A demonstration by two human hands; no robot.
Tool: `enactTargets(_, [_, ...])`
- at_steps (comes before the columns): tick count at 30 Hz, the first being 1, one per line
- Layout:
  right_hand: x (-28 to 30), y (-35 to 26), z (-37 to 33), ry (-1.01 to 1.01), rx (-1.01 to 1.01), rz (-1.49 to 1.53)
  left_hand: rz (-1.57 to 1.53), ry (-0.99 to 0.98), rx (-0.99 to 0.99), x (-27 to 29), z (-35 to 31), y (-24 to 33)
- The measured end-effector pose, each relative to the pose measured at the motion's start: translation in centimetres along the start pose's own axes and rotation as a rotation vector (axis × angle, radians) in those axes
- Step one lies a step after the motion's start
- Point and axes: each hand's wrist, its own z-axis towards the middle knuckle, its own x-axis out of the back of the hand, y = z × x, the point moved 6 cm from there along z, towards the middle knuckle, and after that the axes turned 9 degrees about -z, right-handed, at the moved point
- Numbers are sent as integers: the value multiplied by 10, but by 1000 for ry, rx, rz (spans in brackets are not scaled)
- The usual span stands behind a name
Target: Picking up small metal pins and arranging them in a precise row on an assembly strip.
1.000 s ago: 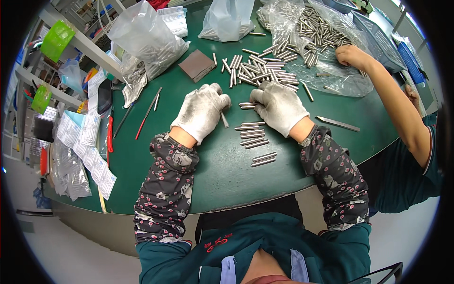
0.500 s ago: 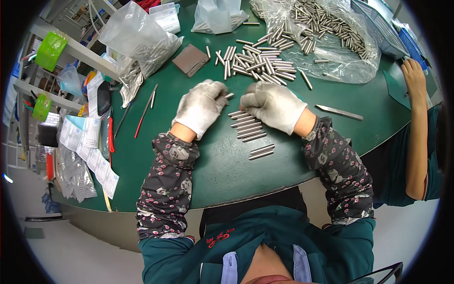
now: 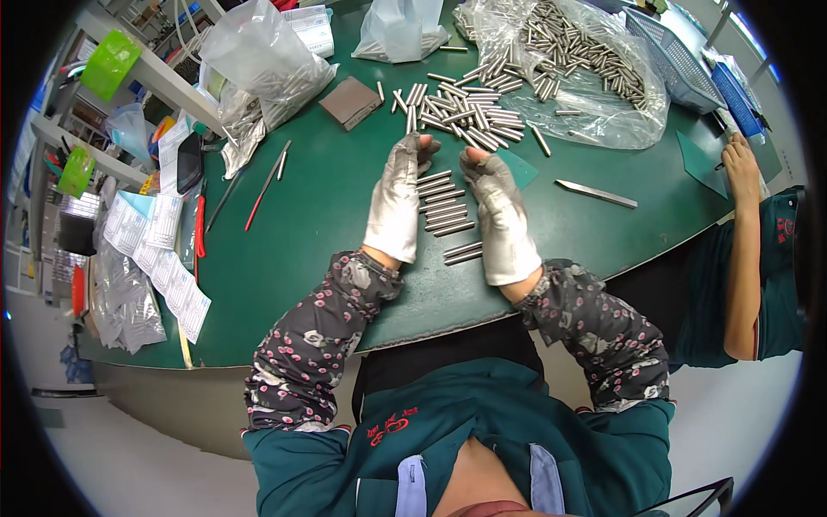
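Observation:
My left hand [image 3: 394, 202], in a white work glove, stands on edge along the left side of a column of metal pins [image 3: 444, 211]. Along the right side of that column is my right hand [image 3: 501, 215], gloved too, its fingers stretched forward. Neither hand grips anything; the pins lie between the two palms, roughly parallel, crosswise on the green table [image 3: 301, 284]. Closer to me, two separate pins [image 3: 463, 253] lie beside my right wrist. Beyond my fingertips is a loose heap of the same pins [image 3: 472, 108].
A clear plastic bag [image 3: 603, 121] spills pins at the back right, by a blue basket [image 3: 676, 65]. A flat metal blade [image 3: 596, 193] lies right. Bagged pins [image 3: 271, 73], a brown block [image 3: 351, 103] and red tweezers [image 3: 267, 185] are left. A co-worker's arm [image 3: 743, 250] rests at far right.
My hands have come down and nearer to me, turning palm to palm on both sides of the pin column. The small pin at my left fingertips no longer shows there.

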Motion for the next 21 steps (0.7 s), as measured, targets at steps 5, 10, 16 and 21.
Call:
enactTargets(5, [-12,15,5,58,-29,64,-102,22,21,1,1,-6])
enactTargets(10, [-6,10,26,120,40,38,-164,49,-19,-3,1,-5])
enactTargets(16, [-11,15,23,56,-59,368,-381,65,-51,2,5,-9])
enactTargets(21, [-19,17,22,43,-29,161,-482,122,-33,4,3,-7])
